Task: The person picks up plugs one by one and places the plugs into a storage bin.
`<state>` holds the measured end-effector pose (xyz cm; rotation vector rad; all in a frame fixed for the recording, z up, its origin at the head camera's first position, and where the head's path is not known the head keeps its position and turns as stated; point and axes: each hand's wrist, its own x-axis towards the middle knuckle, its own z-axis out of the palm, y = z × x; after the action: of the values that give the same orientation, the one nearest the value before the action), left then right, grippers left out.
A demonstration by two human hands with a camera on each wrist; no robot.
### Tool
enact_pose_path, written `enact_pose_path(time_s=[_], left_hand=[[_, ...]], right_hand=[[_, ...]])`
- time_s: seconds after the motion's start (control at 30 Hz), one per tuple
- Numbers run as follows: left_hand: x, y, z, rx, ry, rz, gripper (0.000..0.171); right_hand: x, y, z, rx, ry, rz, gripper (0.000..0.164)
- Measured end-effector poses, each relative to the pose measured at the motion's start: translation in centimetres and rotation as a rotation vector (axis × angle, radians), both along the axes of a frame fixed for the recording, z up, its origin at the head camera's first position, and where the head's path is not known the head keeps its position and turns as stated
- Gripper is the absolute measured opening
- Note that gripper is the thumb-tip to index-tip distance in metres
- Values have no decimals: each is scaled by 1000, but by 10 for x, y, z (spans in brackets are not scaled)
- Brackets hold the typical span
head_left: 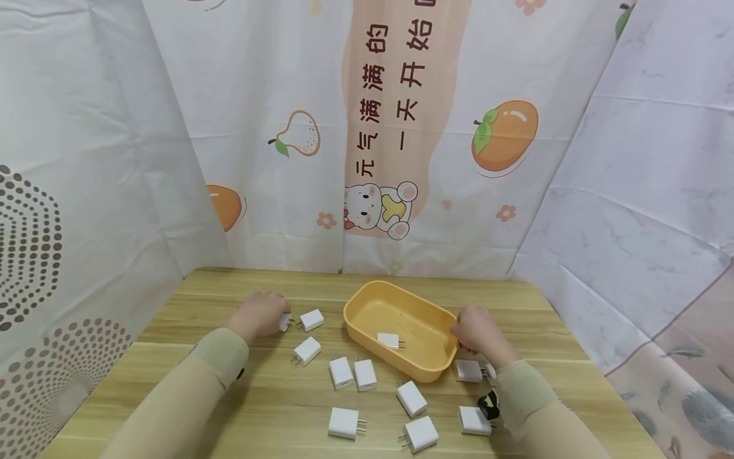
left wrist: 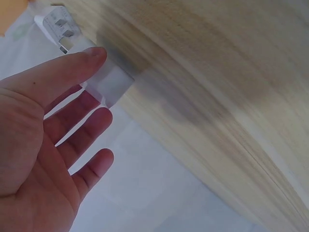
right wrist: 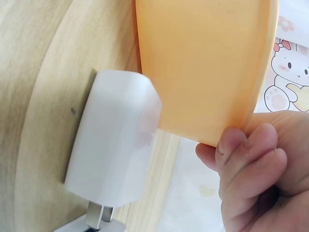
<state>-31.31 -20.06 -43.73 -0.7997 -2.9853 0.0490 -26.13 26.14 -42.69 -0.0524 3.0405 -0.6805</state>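
Observation:
My left hand point(head_left: 265, 313) pinches a white plug charger point(left wrist: 108, 79) between thumb and fingers, low over the left part of the table. Its metal prongs point right, toward another white charger point(head_left: 312, 320) lying close by. My right hand point(head_left: 478, 331) grips the right end of a yellow plastic basin point(head_left: 367, 344), fingers curled at its rim in the right wrist view. Inside the basin lies one charger point(head_left: 387, 340). Just below the right hand, a charger point(right wrist: 113, 137) rests on the table beside the basin wall.
Several more white chargers lie scattered on the wood table point(head_left: 275, 408) in front of the basin, among them one point(head_left: 344, 422) near the front and one point(head_left: 474, 421) by the right wrist. A printed curtain point(head_left: 287, 210) hangs behind the table's far edge.

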Motion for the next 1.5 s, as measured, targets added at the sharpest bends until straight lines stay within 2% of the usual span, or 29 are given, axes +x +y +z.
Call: enact_pose_path(time_s=[0.2,0.37,0.67,0.87,1.2,1.5], left_hand=[[-2,1,7,47,27,25,20],[-3,4,9,106,49,31,28],[4,13,22,218,70,31,40],[6,20,25,257,89,3,46],[16,35,30,394,117,-3,49],[32,53,40,558,156,-31,47]], right_hand=[[1,-1,2,3,0,0,31],[1,-1,2,5,1,0,31],[0,0,0,-13,-10,3,31],[-1,1,-1,-16,-1,0,31],[-1,0,-1,-14,-5,-3,31],[0,-2,0,-17,-8,-10,31]])
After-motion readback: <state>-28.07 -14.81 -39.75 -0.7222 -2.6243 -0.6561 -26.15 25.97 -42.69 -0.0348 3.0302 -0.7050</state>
